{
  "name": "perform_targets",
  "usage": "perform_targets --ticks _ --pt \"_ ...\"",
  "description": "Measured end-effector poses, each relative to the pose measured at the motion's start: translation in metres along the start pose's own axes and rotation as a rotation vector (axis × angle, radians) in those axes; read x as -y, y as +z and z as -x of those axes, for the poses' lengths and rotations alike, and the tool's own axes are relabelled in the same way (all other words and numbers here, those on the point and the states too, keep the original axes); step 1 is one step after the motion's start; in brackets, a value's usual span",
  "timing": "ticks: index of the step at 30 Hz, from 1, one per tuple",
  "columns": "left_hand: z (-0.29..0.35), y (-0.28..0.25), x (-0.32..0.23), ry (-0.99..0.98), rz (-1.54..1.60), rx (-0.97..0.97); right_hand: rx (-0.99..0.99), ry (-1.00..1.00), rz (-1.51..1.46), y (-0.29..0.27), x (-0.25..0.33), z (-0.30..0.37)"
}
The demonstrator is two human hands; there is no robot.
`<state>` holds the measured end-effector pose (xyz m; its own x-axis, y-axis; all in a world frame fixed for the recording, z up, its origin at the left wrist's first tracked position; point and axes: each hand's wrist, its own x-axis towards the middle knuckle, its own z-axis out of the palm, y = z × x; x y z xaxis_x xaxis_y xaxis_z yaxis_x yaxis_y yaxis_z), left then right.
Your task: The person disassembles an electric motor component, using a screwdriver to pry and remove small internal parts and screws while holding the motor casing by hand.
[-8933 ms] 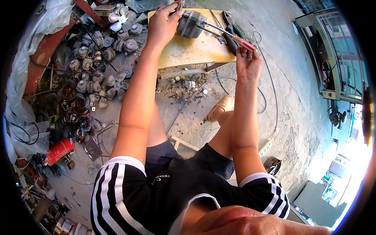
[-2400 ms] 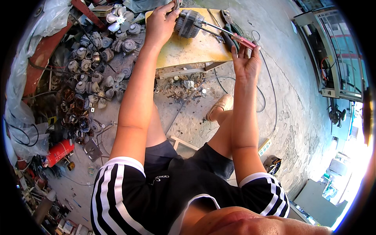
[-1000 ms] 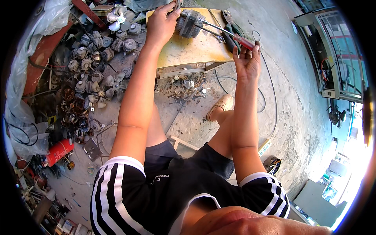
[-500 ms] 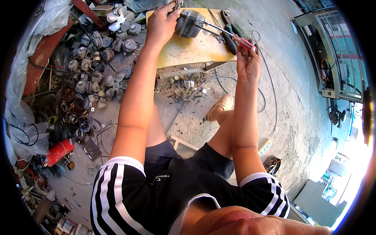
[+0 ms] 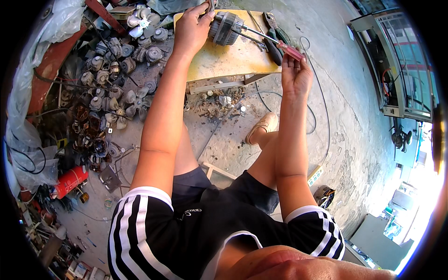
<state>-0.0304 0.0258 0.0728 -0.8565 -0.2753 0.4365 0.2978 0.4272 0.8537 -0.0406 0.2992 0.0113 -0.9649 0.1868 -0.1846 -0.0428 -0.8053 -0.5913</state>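
Note:
A small electric motor (image 5: pixel 226 29) with a dark ribbed body lies on its side on a worn yellow worktable (image 5: pixel 205 63). My left hand (image 5: pixel 192 29) is closed at the motor's left end, gripping a grey metal piece there that is partly cut off by the top edge. With my right hand (image 5: pixel 297 74) I hold a screwdriver (image 5: pixel 292 51) by its translucent red handle, fingers closed round it. The screwdriver's shaft runs left to the motor's right end; its tip contact is too small to make out. Pliers (image 5: pixel 269 21) and a black-handled tool (image 5: pixel 272 51) lie beyond the shaft.
Many old motors (image 5: pixel 154 53) and fan blades (image 5: pixel 138 22) are heaped on the floor at left, near a red cylinder (image 5: pixel 71 181). A cable (image 5: pixel 322 93) loops over the concrete at right toward a power strip (image 5: pixel 315 175). A glazed metal cabinet (image 5: pixel 401 65) stands at far right.
The screwdriver handle has turned slightly in my right hand, and its fingers have shifted a little. My left hand and the motor stay in place.

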Motion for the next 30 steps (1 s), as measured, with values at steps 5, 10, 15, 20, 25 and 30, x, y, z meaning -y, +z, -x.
perform_targets --ticks 5,10,15,20,25,30 --pt "0.0 -0.002 0.0 -0.023 0.023 -0.002 -0.172 0.091 0.011 0.027 0.001 0.021" --pt "0.001 -0.002 -0.003 -0.122 0.107 0.039 -0.114 -0.019 0.085 0.014 0.001 0.015" --pt "0.0 0.0 -0.001 -0.078 0.077 0.011 -0.048 -0.003 -0.158 0.011 0.0 0.008" --pt "0.0 0.0 0.003 -0.043 0.033 0.017 -0.137 0.07 -0.124 0.032 0.002 0.023" --pt "0.0 -0.002 0.001 -0.113 0.112 0.039 -0.128 0.039 0.079 0.02 0.005 0.019" --pt "0.001 0.0 0.001 -0.058 0.084 0.012 -0.049 -0.066 -0.012 0.005 -0.001 0.003"
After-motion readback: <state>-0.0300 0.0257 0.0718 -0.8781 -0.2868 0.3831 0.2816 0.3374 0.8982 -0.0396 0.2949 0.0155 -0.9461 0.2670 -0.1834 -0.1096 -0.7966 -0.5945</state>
